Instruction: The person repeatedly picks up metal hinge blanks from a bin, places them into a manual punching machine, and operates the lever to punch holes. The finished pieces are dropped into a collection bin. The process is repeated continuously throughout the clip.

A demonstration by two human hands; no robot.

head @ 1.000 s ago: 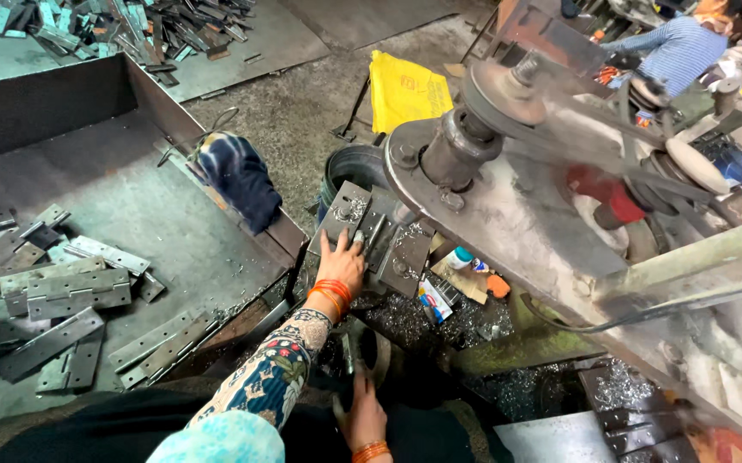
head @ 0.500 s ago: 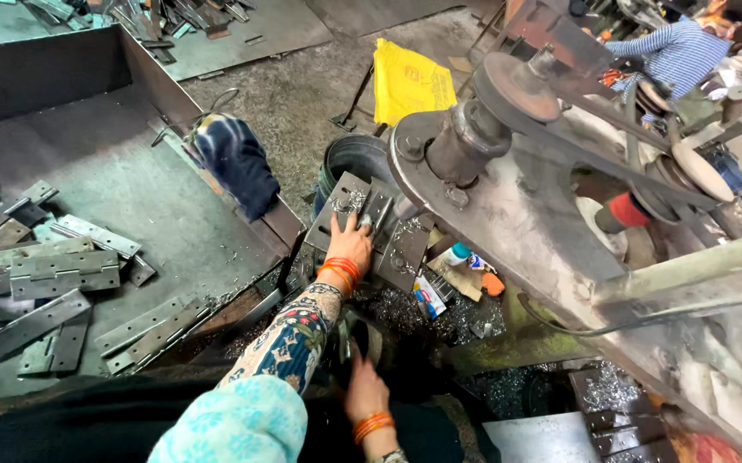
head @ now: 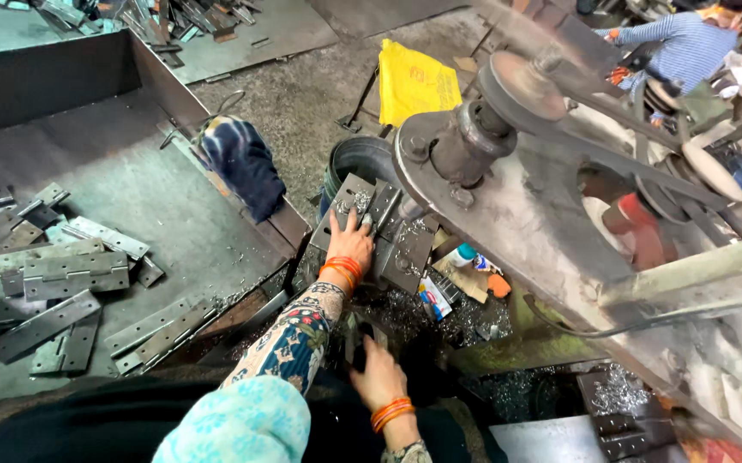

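Note:
My left hand point(head: 352, 243) reaches forward and presses flat on a grey metal hinge plate point(head: 390, 225) lying on the bed of a large press machine point(head: 508, 171); metal shavings lie around it. My right hand point(head: 378, 375), with orange bangles at the wrist, is low near my lap, its fingers closed around a dark lever or handle point(head: 358, 339) under the machine bed. I cannot make out the handle's shape.
A big steel tray point(head: 174, 206) on the left holds several flat hinges point(head: 71, 274) and a blue cloth point(head: 238, 163) over its wall. A yellow bag point(head: 418, 81) lies on the floor behind. Another person in a blue striped sleeve point(head: 679, 47) works at the top right.
My head has tilted, so the view shifts slightly. My right hand has risen from the bottom edge towards the handle; my left hand stays on the hinge plate.

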